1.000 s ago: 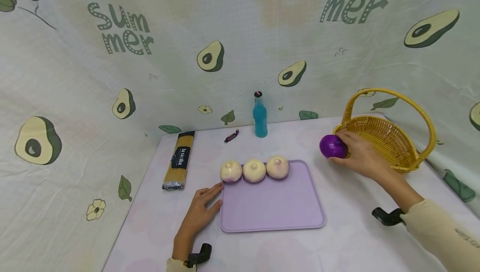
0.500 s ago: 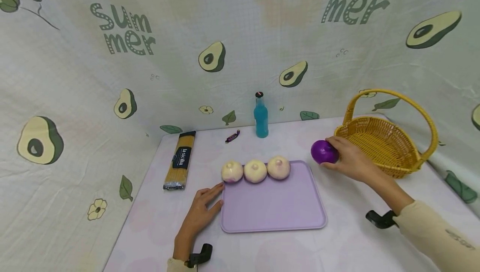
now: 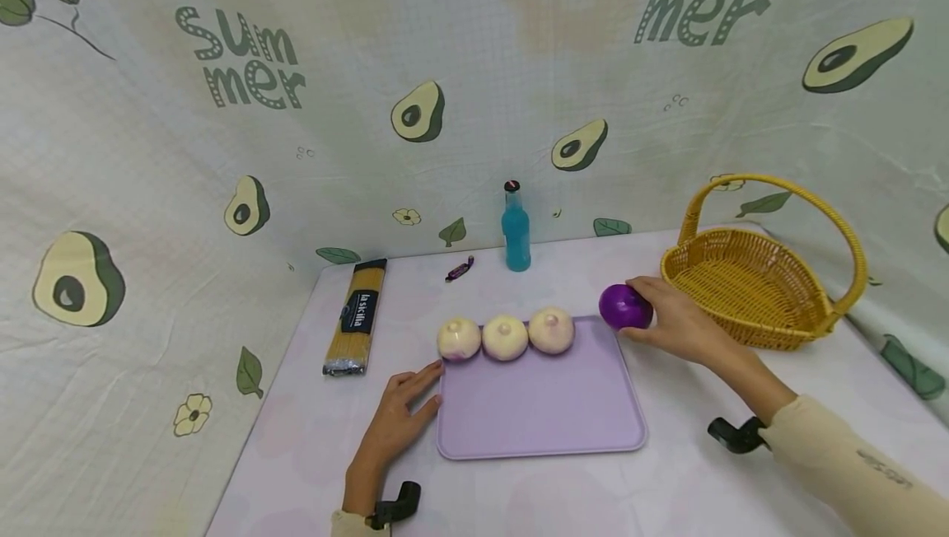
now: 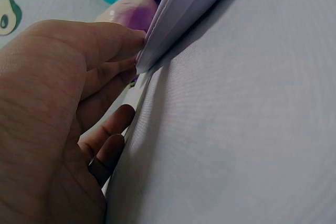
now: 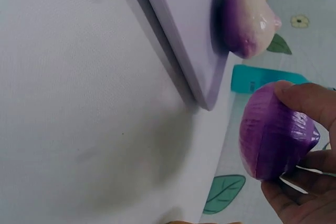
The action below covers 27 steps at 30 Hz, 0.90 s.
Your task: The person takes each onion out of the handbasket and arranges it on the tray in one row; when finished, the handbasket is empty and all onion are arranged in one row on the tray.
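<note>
Purple round onion (image 3: 625, 307) in right hand (image 3: 678, 321)

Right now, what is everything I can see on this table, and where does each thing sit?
Tray: one, lilac, table centre.
Pale onions: three, cream-pink, in a row along the tray's far edge.
Purple onion: one, held above the tray's far right corner.
Basket: one, yellow wicker, far right.
Bottle: one, blue, upright at the back.
Spaghetti pack: one, left of the tray.
Candy: one, purple wrapper, near the bottle.
Left hand: flat, fingers touching the tray's left edge.
Right hand: grips the purple onion.
</note>
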Each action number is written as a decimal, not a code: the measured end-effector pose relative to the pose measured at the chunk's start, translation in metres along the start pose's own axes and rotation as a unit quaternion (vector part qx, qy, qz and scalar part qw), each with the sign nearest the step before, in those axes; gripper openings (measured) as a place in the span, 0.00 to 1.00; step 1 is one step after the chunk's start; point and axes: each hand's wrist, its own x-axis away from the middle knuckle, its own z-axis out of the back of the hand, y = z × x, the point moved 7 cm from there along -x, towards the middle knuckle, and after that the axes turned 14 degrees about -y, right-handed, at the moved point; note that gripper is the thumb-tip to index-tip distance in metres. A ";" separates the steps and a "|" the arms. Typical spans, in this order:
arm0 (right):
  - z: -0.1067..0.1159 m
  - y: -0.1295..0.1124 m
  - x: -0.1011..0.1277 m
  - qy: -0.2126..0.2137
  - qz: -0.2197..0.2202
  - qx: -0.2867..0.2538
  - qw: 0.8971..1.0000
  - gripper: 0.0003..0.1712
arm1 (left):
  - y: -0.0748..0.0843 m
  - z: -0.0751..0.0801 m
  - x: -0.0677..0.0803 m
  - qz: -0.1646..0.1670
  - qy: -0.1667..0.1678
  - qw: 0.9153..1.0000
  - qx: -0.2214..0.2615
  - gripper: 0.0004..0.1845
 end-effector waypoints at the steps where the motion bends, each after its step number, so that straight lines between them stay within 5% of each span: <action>1: -0.001 -0.001 0.000 -0.001 0.001 0.001 1.000 0.48 | 0.000 0.000 0.000 0.000 0.000 1.000 -0.001 0.26; 27: -0.025 -0.015 -0.015 -0.022 0.020 0.005 1.000 0.48 | 0.000 0.000 -0.001 0.016 -0.012 1.000 0.009 0.27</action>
